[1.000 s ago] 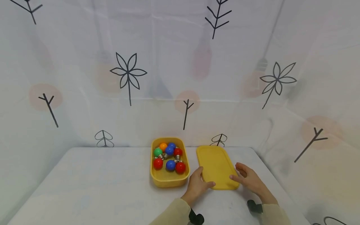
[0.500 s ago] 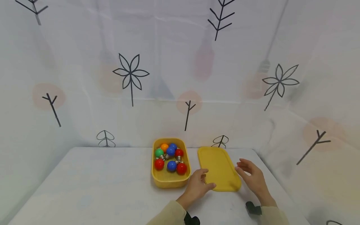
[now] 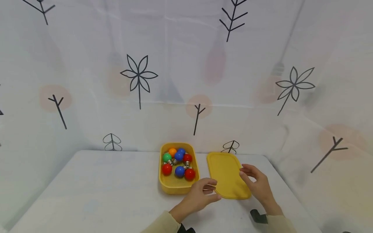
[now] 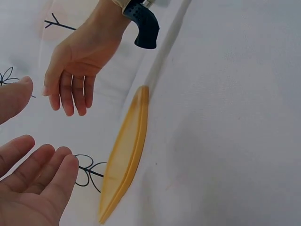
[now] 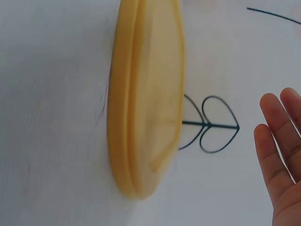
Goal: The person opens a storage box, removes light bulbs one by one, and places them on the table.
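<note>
A flat yellow lid (image 3: 225,174) lies on the white table, with a hand at either side of it. My left hand (image 3: 199,195) hovers by the lid's near left corner, fingers loosely bent and holding nothing. Over the lid's right edge is my right hand (image 3: 257,184), relaxed, nothing in its grasp. The left wrist view has both hands apart from the lid (image 4: 127,150). In the right wrist view the lid (image 5: 146,103) stands between the table surface and the fingers (image 5: 273,160). Just left of the lid sits a yellow tub (image 3: 175,189) of small coloured bulbs.
In the tub lie several round bulbs with metal screw bases: red (image 3: 190,174), blue (image 3: 179,171), green (image 3: 167,157) and orange (image 3: 172,151). A white patterned cloth (image 3: 175,64) hangs behind the table (image 3: 102,191). Dark straps (image 3: 258,216) are on the wrists.
Both hands have drawn off the lid. My left hand has moved left and back from its edge, and my right hand has lifted. Lid and tub stay put; the head view has shifted slightly.
</note>
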A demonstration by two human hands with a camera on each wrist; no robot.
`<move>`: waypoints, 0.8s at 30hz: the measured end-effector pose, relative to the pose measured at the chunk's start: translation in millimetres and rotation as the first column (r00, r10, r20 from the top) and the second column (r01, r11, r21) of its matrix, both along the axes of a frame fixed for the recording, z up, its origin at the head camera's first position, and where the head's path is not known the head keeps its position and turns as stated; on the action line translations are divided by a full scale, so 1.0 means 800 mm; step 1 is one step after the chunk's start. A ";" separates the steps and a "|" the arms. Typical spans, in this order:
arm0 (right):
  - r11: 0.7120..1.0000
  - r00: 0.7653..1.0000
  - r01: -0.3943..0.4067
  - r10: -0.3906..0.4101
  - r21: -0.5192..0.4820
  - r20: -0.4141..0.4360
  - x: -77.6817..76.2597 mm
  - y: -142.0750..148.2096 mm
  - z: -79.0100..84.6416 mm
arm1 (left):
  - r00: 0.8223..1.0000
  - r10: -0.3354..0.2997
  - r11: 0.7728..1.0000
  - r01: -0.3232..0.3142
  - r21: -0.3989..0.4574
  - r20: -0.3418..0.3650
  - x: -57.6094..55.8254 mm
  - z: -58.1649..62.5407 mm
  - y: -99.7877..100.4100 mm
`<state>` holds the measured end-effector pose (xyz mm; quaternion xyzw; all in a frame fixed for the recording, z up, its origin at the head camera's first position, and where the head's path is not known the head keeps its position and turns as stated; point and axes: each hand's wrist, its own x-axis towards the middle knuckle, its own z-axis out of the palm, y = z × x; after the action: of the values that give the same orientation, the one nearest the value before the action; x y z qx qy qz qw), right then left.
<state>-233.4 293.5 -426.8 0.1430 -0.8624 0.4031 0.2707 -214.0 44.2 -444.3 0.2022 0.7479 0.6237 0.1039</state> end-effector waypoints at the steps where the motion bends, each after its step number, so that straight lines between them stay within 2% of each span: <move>1: 1.000 1.000 -0.009 0.009 -0.003 -0.007 0.001 -0.004 0.002 | 1.000 -0.012 1.000 0.012 -0.006 -0.012 0.001 0.003 -0.005; 6: 0.998 0.998 -0.056 0.056 0.005 -0.014 -0.012 -0.014 -0.010 | 0.993 -0.042 0.999 0.040 -0.020 -0.113 0.002 0.015 -0.033; 10: 0.995 0.995 -0.098 0.098 0.000 -0.021 -0.021 -0.018 -0.024 | 0.983 -0.016 1.000 0.014 -0.013 -0.180 0.000 0.022 -0.059; 15: 0.990 0.989 -0.144 0.144 0.010 -0.043 -0.023 -0.030 -0.030 | 0.968 0.014 1.000 -0.018 -0.012 -0.251 -0.010 0.026 -0.087; 19: 0.989 0.989 -0.148 0.149 0.031 -0.024 -0.021 -0.046 -0.024 | 0.959 0.041 0.998 -0.052 -0.033 -0.281 -0.015 0.029 -0.104; 24: 0.983 0.983 -0.184 0.183 0.010 0.007 -0.008 -0.075 0.001 | 0.952 0.072 0.994 -0.092 -0.053 -0.297 -0.021 0.031 -0.120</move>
<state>-239.6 233.9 -426.1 0.2221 -0.8485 0.4221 0.2291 -231.0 -51.9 -419.9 0.2581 0.7828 0.5656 -0.0280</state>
